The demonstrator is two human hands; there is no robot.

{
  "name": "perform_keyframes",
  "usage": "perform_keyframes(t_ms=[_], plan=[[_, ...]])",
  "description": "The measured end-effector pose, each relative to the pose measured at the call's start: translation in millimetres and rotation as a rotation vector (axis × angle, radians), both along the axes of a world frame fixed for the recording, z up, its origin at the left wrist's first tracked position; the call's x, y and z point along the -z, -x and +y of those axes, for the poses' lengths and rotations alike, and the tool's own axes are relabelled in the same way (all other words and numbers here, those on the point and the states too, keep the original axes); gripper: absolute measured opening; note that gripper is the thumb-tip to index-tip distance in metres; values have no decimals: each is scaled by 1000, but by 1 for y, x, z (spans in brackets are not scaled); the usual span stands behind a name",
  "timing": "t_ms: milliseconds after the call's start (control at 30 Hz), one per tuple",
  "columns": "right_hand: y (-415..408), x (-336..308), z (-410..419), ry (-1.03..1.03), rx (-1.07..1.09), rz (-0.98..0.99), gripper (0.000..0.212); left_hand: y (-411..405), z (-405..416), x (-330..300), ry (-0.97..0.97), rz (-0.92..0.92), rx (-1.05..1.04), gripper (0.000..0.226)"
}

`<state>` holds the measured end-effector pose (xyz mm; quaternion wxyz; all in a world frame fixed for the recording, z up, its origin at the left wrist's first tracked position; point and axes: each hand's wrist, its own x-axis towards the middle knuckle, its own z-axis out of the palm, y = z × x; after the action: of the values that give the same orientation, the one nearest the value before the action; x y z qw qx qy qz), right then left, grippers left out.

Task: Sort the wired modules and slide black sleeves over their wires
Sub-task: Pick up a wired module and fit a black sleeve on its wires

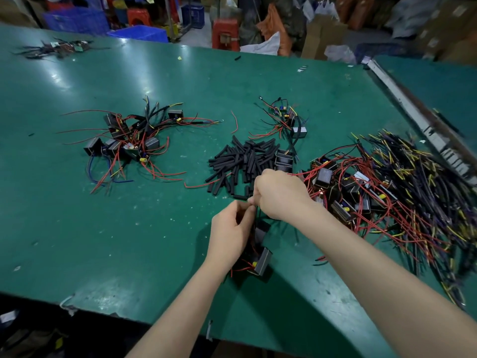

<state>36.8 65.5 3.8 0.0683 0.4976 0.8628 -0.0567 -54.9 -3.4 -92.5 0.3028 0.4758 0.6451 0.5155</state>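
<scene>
While both hands work close together above the green surface [129, 241], a large tangle of wired modules [387, 197] lies just right of the right hand [280, 193]; black sleeves [240, 161] are heaped just beyond it; the left hand [231, 235] pinches a black wire [256, 215], the right curled round the same wire; a module [262, 262] hangs beneath.

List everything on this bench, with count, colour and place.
Green work table: one, fills the view.
Black sleeve pile: many, table centre.
Left pile of black wired modules: about ten, red wires.
Small module cluster: few, behind the sleeves.
Large tangled module heap: many, red, black and yellow wires, right.
Far wire bundle: one, back left corner.
Held black module: one, under the hands.
Left hand: pinching its wire.
Right hand: pinching above it.
</scene>
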Motion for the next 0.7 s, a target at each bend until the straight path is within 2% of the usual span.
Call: perform_keyframes(t_ms=[100,167,267,467,600,700], plan=[[0,-13,9,227,41,-45,27,-3,-1,0,-8,89,-7,24],[2,-24,24,304,72,74,33,-3,-1,-1,-21,22,-26,22],[16,-24,41,219,105,217,26,-3,0,-4,-38,-24,-62,18],[45,8,41,202,10,14,25,-4,-1,-5,-58,20,-67,22],[45,17,42,218,3,-9,21,-4,-2,-5,-57,28,-36,21],[38,19,45,201,44,-52,10,-4,-2,-4,-40,3,-34,13]])
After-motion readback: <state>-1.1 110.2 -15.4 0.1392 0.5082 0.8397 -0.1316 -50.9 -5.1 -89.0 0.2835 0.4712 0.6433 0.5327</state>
